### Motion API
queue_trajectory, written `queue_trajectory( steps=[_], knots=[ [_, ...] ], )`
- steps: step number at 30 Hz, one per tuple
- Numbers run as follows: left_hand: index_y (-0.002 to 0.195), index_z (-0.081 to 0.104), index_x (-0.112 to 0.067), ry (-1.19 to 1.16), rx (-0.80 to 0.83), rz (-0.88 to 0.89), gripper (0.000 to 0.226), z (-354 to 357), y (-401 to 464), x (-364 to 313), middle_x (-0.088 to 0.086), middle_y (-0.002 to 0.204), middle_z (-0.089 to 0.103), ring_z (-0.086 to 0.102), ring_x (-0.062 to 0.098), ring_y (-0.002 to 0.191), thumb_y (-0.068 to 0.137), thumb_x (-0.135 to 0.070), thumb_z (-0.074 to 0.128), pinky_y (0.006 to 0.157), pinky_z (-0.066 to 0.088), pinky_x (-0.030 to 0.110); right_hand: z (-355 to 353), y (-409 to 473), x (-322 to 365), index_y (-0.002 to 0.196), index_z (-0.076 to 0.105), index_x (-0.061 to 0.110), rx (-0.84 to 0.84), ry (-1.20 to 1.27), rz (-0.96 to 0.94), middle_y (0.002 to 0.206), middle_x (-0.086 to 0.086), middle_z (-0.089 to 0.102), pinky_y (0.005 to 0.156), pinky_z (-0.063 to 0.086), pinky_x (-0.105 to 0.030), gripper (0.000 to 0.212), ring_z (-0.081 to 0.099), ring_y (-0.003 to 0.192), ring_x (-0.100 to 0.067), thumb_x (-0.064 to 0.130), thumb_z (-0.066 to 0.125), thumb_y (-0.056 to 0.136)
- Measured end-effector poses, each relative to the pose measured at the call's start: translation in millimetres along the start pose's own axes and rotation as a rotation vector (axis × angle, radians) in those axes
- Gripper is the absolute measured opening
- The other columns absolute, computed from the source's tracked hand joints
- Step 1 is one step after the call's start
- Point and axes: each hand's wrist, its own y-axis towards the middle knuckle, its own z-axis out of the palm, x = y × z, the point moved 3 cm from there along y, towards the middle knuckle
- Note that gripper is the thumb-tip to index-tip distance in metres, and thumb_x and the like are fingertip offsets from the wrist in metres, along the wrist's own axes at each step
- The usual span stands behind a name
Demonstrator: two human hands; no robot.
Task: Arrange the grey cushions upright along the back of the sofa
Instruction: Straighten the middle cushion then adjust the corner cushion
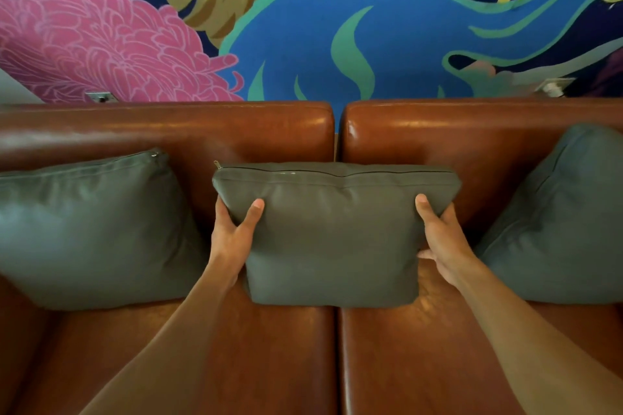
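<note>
Three grey cushions stand on a brown leather sofa (168, 134). The middle cushion (333, 239) is upright with its zip edge on top, centred over the gap between the two backrests. My left hand (232, 235) grips its left side, thumb on the front. My right hand (441, 239) grips its right side the same way. The left cushion (91, 229) leans upright against the left backrest. The right cushion (559, 225) leans against the right backrest, partly cut off by the frame edge.
Two brown seat pads (269, 364) meet at a seam below the middle cushion. Behind the sofa rises a wall mural (337, 26) in pink, blue, teal and yellow. Wall sockets (101, 97) sit just above the backrest on the left and right.
</note>
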Motion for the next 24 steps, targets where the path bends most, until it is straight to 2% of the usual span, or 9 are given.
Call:
queue_trajectory(
  steps=[2,4,6,9,13,16,17,21,24],
  knots=[
    [0.153,0.034,-0.051,0.03,0.024,-0.011,0.098,-1,3,-1,-0.012,0.14,0.065,0.066,0.019,0.127,0.07,-0.074,0.08,0.104,0.057,0.054,-4,4,1,0.16,0.034,0.041,-0.002,-0.044,-0.009,0.141,0.018,0.052,0.108,0.039,-0.073,0.061,0.048,0.127,-0.014,0.047,0.058,0.105],
    [0.156,0.03,-0.05,0.057,0.029,-0.007,0.097,-3,3,-5,-0.011,0.144,0.063,0.064,0.019,0.129,0.075,-0.069,0.08,0.106,0.056,0.052,-2,4,3,0.16,0.034,0.037,-0.029,-0.084,-0.024,0.139,0.016,0.052,0.107,0.041,-0.068,0.059,0.049,0.126,-0.016,0.043,0.058,0.106],
    [0.16,0.028,-0.044,0.091,0.014,0.017,0.088,-3,1,-10,-0.008,0.147,0.06,0.061,0.02,0.131,0.088,-0.056,0.078,0.109,0.054,0.05,2,1,5,0.158,0.037,0.034,-0.072,-0.123,-0.054,0.135,0.013,0.055,0.108,0.044,-0.061,0.055,0.054,0.129,-0.021,0.039,0.058,0.107],
    [0.161,0.03,-0.04,0.138,0.015,0.019,0.074,-9,-2,-17,-0.009,0.145,0.06,0.063,0.021,0.128,0.099,-0.045,0.069,0.109,0.054,0.051,2,1,6,0.153,0.044,0.03,-0.126,-0.189,-0.064,0.132,0.009,0.059,0.114,0.044,-0.061,0.053,0.057,0.135,-0.028,0.039,0.063,0.104],
    [0.152,0.05,-0.036,0.155,-0.068,-0.017,0.051,-30,9,-27,-0.013,0.129,0.063,0.063,0.023,0.127,0.104,-0.053,0.056,0.106,0.054,0.053,-2,1,18,0.149,0.052,0.025,-0.223,-0.226,-0.044,0.144,-0.002,0.06,0.113,0.046,-0.059,0.056,0.056,0.137,-0.033,0.051,0.064,0.101],
    [0.14,0.063,-0.029,0.09,-0.178,-0.035,0.045,-36,23,-40,-0.004,0.119,0.071,0.07,0.025,0.112,0.103,-0.054,0.057,0.084,0.06,0.04,-4,4,24,0.149,0.052,0.019,-0.343,-0.184,-0.033,0.148,-0.009,0.057,0.112,0.048,-0.059,0.059,0.056,0.135,-0.036,0.054,0.059,0.102],
    [0.136,0.066,-0.026,0.092,-0.199,-0.039,0.043,-36,26,-43,-0.001,0.115,0.072,0.071,0.025,0.107,0.103,-0.052,0.059,0.081,0.06,0.039,-5,6,23,0.149,0.051,0.019,-0.375,-0.181,-0.031,0.148,-0.01,0.057,0.11,0.049,-0.06,0.059,0.056,0.135,-0.037,0.053,0.059,0.103],
    [0.12,0.074,-0.028,0.197,-0.296,-0.018,0.035,-41,34,-41,-0.009,0.099,0.075,0.073,0.025,0.102,0.095,-0.052,0.066,0.094,0.062,0.05,-4,10,18,0.141,0.054,0.022,-0.446,-0.193,0.006,0.144,-0.014,0.056,0.103,0.054,-0.062,0.046,0.058,0.126,-0.039,0.047,0.059,0.104],
    [0.117,0.074,-0.029,0.25,-0.359,-0.008,0.036,-39,33,-46,-0.003,0.102,0.078,0.074,0.029,0.102,0.092,-0.054,0.065,0.095,0.061,0.052,-2,11,23,0.136,0.054,0.021,-0.445,-0.173,0.035,0.138,-0.013,0.055,0.1,0.055,-0.063,0.038,0.056,0.111,-0.034,0.042,0.059,0.105]
  ],
)
